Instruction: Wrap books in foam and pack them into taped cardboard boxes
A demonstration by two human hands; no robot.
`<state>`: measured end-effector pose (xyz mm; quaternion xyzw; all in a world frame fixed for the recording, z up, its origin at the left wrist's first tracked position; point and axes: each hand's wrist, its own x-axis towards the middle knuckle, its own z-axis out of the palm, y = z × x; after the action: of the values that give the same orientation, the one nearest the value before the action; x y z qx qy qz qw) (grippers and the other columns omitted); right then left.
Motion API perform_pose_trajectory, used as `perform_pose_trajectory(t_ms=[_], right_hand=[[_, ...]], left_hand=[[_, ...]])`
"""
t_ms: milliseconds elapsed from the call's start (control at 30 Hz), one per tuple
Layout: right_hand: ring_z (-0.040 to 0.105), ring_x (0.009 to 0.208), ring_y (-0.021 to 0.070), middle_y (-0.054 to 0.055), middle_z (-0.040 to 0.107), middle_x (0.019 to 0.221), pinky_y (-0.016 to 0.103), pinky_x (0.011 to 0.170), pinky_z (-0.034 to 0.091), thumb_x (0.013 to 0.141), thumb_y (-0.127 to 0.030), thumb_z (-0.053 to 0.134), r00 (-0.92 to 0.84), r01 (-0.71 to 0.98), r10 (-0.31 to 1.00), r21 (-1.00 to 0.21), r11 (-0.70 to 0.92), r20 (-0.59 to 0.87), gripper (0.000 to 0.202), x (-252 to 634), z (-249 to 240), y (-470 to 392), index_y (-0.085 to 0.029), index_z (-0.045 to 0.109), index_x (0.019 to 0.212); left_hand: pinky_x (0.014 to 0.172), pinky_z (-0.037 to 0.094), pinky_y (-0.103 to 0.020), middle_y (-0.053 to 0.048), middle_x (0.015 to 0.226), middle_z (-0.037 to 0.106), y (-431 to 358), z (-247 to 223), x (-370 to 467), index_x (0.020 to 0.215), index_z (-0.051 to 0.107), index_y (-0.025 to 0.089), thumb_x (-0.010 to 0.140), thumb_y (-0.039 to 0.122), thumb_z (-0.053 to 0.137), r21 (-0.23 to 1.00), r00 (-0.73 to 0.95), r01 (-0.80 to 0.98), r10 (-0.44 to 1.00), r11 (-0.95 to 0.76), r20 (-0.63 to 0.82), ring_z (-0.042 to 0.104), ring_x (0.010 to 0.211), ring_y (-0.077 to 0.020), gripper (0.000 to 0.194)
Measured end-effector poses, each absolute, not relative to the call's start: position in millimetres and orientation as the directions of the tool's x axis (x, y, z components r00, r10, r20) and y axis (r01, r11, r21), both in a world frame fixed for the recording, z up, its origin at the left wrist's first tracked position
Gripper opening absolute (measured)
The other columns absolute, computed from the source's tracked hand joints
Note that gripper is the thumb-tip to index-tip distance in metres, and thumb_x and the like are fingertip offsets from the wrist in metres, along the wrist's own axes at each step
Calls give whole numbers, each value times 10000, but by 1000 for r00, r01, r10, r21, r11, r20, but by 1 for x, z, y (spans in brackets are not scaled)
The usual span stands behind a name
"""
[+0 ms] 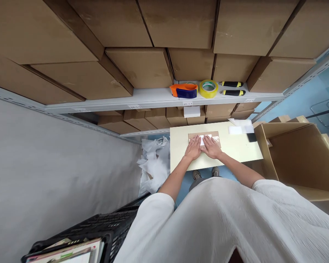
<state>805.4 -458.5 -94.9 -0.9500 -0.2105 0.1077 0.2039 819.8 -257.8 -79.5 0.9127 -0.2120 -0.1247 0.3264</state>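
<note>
Flat brown labelled parcel [204, 140] on table

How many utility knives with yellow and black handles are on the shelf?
2. Both lie at the right end of the shelf, beside the yellow tape roll: upper knife, lower knife. Boxes could hide more.

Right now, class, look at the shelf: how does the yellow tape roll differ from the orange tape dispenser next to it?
The tape roll is yellow and a plain ring with an open centre; the dispenser is orange with a dark blue part and longer. The roll lies nearer the two yellow-and-black knives; the dispenser lies on its far side. Both rest on the white shelf, beyond both hands.
</note>
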Motion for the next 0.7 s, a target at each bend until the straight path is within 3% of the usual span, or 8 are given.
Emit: perform_pose_trajectory(t_ms=[133,233,700], right_hand=[[94,1744,326,189,143,1860,550,1412,93,1118,-686,264,888,361,427,-313,-879,-174,922,805,-99,-459,-61,189,1792],[81,1745,327,189,120,1861,534,1415,73,1116,-692,217,907,323,373,-248,-914,-195,944,804,-100,-458,-33,166,1790],[20,1745,365,216,43,1868,636,1384,36,1111,-692,271,967,51,94,-180,-982,-237,920,800,-89,-471,-82,188,1795]], left_hand=[[1422,106,-510,-190,1856,218,-247,-92,820,1765,274,73,1003,445,536,448,823,-452,-554,-771,-125,148,1744,-333,887],[1422,106,-536,-215,1858,171,-243,-100,819,1778,182,38,1049,573,458,376,831,-476,-546,-795,-103,121,1747,-342,945],[1391,54,-647,-273,1858,20,-244,-105,808,1783,147,46,983,777,546,397,929,-267,-344,-878,-137,-37,1742,-419,1155]])
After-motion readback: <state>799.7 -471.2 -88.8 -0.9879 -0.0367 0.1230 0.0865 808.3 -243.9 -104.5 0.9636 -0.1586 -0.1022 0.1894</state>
